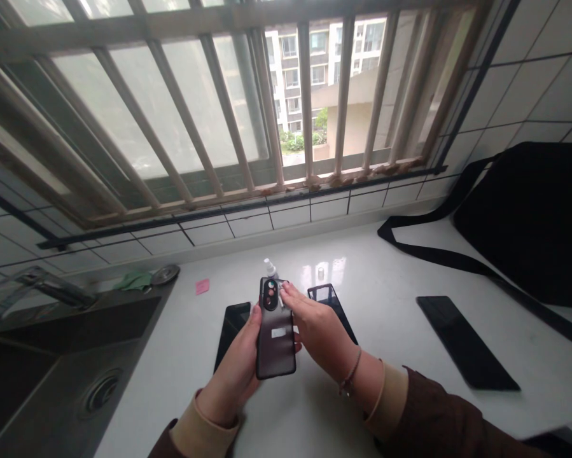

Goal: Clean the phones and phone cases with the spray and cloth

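A smartphone (277, 343) in a dark translucent case is held tilted above the counter, its back and round-ended camera module facing me. My left hand (240, 359) is closed around it, thumb along the left edge and fingertips showing at the right edge. Against the phone's upper right back, my right hand (317, 318) has its fingers pressed together over a small whitish piece (281, 298), mostly hidden by them. Behind the left hand lies a black phone (231, 327). Partly covered by the right hand is another dark flat device (340, 308).
Beyond the phone stand a small spray bottle (269, 266) and a white cap (320, 272). A pink note (202, 287) lies left, near the sink (66, 369) and faucet (51, 289). To the right are a black slab (467, 343) and a black bag (529, 216) with its strap.
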`<state>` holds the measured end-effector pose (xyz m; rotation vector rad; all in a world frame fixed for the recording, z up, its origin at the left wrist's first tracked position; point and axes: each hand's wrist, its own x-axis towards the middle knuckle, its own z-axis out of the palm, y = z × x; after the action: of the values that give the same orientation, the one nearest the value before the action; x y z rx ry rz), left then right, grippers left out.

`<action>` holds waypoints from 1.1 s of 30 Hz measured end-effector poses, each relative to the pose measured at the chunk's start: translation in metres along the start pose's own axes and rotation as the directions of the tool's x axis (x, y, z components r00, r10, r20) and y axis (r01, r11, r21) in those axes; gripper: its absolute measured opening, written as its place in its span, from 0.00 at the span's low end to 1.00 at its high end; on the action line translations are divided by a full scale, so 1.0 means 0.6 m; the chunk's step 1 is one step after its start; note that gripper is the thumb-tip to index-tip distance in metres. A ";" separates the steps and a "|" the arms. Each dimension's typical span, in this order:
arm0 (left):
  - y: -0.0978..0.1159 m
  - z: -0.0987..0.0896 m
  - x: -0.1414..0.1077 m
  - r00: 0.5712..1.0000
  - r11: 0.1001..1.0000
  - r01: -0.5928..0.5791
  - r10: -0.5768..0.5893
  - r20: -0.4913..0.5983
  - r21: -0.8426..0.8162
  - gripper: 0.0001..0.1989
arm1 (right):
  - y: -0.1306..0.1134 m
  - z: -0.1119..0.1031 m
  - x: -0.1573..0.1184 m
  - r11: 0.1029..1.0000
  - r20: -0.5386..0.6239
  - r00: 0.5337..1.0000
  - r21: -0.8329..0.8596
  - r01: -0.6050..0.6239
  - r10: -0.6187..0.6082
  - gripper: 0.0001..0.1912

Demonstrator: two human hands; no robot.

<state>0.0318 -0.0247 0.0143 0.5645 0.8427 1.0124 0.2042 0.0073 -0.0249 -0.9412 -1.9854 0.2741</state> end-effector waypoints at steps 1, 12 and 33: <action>0.001 0.001 -0.003 1.000 0.999 0.017 -0.017 0.014 0.040 0.31 | 0.002 -0.002 0.001 0.999 -0.019 0.999 0.013 -0.030 0.030 0.33; 0.018 0.007 -0.030 0.973 0.952 0.135 -0.179 0.145 0.273 0.28 | -0.006 -0.024 0.011 0.997 -0.174 0.983 0.053 -0.051 0.060 0.25; 0.000 0.006 -0.015 0.987 0.972 0.114 -0.088 -0.135 0.204 0.31 | -0.022 -0.024 0.012 0.959 0.114 0.954 0.090 0.268 -0.277 0.23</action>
<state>0.0323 -0.0329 0.0192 0.6356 1.0889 0.8774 0.2065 0.0008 -0.0052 -0.6050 -2.1764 0.2530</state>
